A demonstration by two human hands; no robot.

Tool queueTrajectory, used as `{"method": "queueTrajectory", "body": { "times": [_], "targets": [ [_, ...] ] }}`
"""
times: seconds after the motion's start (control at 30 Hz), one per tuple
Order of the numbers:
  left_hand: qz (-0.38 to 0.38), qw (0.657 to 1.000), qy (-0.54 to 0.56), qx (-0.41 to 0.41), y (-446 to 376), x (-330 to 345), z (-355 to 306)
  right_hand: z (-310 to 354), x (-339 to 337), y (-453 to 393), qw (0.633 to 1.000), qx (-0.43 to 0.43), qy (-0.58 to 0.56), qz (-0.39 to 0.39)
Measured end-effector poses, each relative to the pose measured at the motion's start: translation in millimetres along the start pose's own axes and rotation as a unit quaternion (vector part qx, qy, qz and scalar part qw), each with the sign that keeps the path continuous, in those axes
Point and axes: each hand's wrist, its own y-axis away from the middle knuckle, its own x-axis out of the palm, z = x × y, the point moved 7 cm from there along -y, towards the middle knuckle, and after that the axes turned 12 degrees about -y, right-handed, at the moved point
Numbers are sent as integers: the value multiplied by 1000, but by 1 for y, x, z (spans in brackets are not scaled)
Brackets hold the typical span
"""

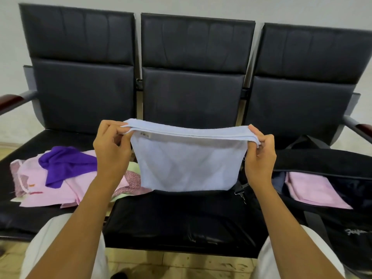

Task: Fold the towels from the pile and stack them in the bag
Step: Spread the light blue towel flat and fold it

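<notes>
A: What surface and room do we record?

B: We record a three-seat bench with black padded leather-look cushions [181, 218], set against a plain pale wall [12, 47]. Armrests with dark red wooden caps [10, 101] stand at both ends. Below the front edge we see a yellowish tiled floor [161, 264].

A: Where do we locate the task items?

B: On the left seat lies the loose pile of towels [66, 178]: pink cloths, patterned pieces, and a crumpled deep purple towel [64, 164] on top. On the right seat sits the open black fabric bag [332, 164], with a folded pink towel [314, 190] lying flat inside it.

A: And the hands?

B: We hold the light blue terry towel [187, 164] above the middle seat, doubled over, its folded edge uppermost and its lower edge hanging close to the cushion. The left hand [112, 150] pinches the upper left corner between thumb and curled fingers. The right hand [261, 154] pinches the upper right corner likewise. The towel spans between both hands, well apart from the pile and beside the bag.
</notes>
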Motion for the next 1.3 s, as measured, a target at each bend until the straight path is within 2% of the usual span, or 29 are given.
{"method": "queueTrajectory", "body": {
  "times": [0.13, 0.27, 0.37, 0.5, 0.7, 0.87, 1.03, 1.3],
  "targets": [
    [-53, 998, 19, 10, 4, -13, -1, 14, -1, 6, 999, -20, -6, -38],
    [-60, 997, 13, -46, 6, -18, 9, 13, 4, 13, 999, 2, 4, -32],
    [1, 991, 66, -113, 6, -6, 20, 4, 9, 14, 999, 18, -9, -27],
    [78, 982, 87, -146, 7, 13, 26, -19, 6, 11, 997, 64, -27, -23],
    [117, 974, 53, -185, 9, 27, 46, -34, 12, 9, 991, 119, -53, -5],
    [158, 970, 12, -184, 10, 33, 53, -45, 13, 7, 995, 87, -2, 40],
    [242, 953, -30, -179, 14, 40, 61, -45, 10, 3, 997, 40, 11, 67],
    [257, 951, -54, -164, 14, 37, 68, -54, 3, 8, 990, 35, 53, 128]
  ]
}}
